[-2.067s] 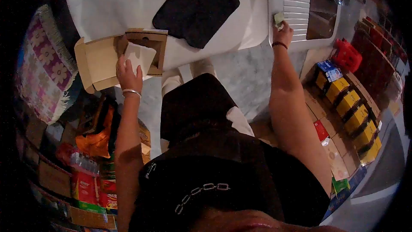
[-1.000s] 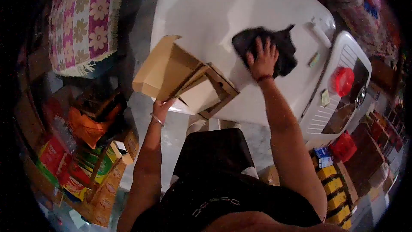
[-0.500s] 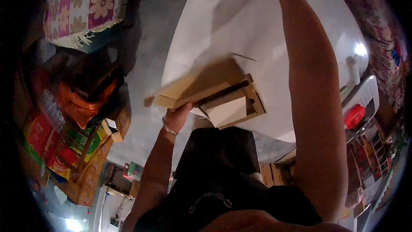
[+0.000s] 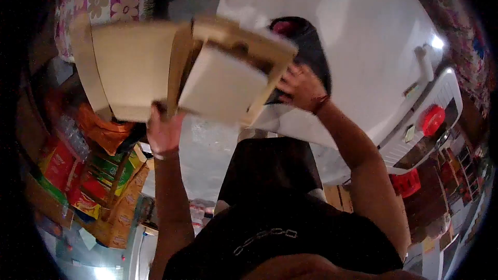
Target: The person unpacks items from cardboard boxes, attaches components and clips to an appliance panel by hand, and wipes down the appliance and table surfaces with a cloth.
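Note:
My left hand (image 4: 165, 130) grips the lower edge of an open cardboard box (image 4: 137, 67), which is lifted and tilted over the near left of the white table (image 4: 363, 36). A flat white block (image 4: 223, 84) lies inside the box's tray part. Just right of the box, my right hand (image 4: 303, 87) rests on a black cloth (image 4: 315, 52) with its fingers spread. The fingertips come close to the box's right edge, and contact is unclear. A pinkish patch shows at the cloth's far end.
A white ribbed sink unit (image 4: 397, 150) with a red object (image 4: 432, 120) stands at the right. A flower-patterned cloth (image 4: 98, 0) hangs at the upper left. Colourful packages and cartons (image 4: 122, 228) fill the lower left. A red basket (image 4: 406, 183) is at the lower right.
The box has been raised and moved left with my left hand. My right hand and the black cloth have come back from the table's far side to beside the box.

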Demonstrator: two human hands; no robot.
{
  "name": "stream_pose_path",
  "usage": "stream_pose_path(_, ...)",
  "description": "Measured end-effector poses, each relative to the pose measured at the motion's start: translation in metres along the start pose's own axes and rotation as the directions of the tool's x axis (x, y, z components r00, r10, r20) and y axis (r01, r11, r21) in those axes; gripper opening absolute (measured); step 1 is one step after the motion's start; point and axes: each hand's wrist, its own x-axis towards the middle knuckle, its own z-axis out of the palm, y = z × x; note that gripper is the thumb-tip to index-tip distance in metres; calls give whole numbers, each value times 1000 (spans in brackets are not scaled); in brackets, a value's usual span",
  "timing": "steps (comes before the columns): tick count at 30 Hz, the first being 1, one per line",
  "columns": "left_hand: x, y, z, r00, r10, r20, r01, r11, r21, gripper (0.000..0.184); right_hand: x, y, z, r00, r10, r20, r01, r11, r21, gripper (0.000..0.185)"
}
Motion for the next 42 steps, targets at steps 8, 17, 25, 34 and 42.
stream_pose_path(8, 139, -95, 193, 601, 172, 780, -146, 984, -104, 58, 1, 55, 9, 523, 563, -640, -631, 761, 153, 61)
stream_pose_path(17, 131, -172, 206, 856, -54, 513, -107, 954, 279, 52, -142, -88, 111, 840, 528, -122, -504, 844, 183, 62)
stream_pose_path(25, 91, -138, -31, 684, 501, 530, -358, -402, 842, 50, -153, -79, 113, 844, 485, -230, -473, 874, 112, 60)
stream_pose_path(34, 88, -179, -52, 735, 532, 421, -199, -424, 883, 44, -133, -86, 106, 704, 558, -440, -559, 817, 141, 62)
stream_pose_path(42, 117, -168, -75, 773, 459, 438, -218, -456, 863, 49, 3, -121, 89, 661, 467, -587, -410, 880, 238, 64)
